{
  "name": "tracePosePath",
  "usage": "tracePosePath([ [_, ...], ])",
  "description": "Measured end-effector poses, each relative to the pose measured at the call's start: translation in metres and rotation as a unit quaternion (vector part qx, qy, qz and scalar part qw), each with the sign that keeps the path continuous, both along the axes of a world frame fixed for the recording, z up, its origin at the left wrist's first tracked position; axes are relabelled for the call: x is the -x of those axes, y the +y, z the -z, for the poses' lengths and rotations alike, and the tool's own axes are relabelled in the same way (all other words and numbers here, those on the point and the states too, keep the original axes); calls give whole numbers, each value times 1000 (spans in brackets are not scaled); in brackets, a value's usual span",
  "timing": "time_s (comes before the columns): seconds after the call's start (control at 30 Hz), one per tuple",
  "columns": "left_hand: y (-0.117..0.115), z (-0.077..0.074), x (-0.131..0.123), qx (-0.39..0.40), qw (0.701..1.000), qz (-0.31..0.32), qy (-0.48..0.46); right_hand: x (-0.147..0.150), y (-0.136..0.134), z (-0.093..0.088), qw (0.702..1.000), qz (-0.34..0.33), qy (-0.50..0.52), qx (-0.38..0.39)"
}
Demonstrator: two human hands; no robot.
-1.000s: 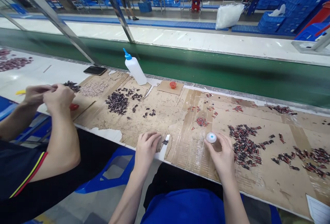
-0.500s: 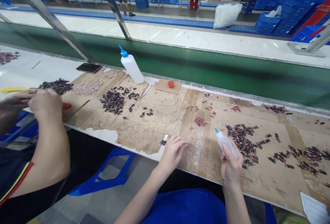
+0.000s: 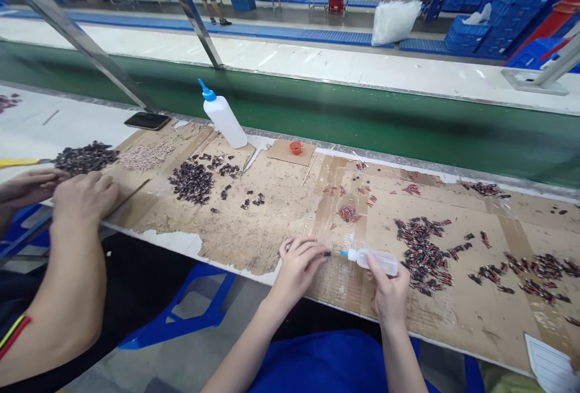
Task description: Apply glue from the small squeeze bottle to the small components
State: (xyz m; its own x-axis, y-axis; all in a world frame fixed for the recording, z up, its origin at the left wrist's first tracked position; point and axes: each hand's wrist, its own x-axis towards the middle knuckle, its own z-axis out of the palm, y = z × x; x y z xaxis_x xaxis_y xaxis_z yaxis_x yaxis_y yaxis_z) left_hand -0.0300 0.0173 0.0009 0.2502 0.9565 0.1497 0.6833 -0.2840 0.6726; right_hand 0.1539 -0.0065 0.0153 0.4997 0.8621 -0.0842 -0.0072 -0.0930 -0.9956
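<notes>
Bottle (image 3: 385, 261) in right hand (image 3: 392, 290): long axis crosswise, nozzle (image 3: 344, 253) toward left hand (image 3: 299, 265).

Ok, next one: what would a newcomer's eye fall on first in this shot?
Probably the small clear bottle in the right hand, its blue tip pointing at a tiny dark piece in the left hand. Next, the larger white bottle at the far side of the cardboard, left of the red cup. The big heap of black-and-red pieces, just right of the right hand, also stands out.
</notes>
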Motion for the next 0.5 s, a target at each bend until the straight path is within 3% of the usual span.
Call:
tracePosePath([
  [0.2, 1, -1, 0, 43, 998, -21, -29, 12, 4, -9, 998, 0, -59, 0],
  [0.5, 5, -8, -1, 91, 993, -45, -60, 12, 5, -7, 997, -14, -81, 5],
])
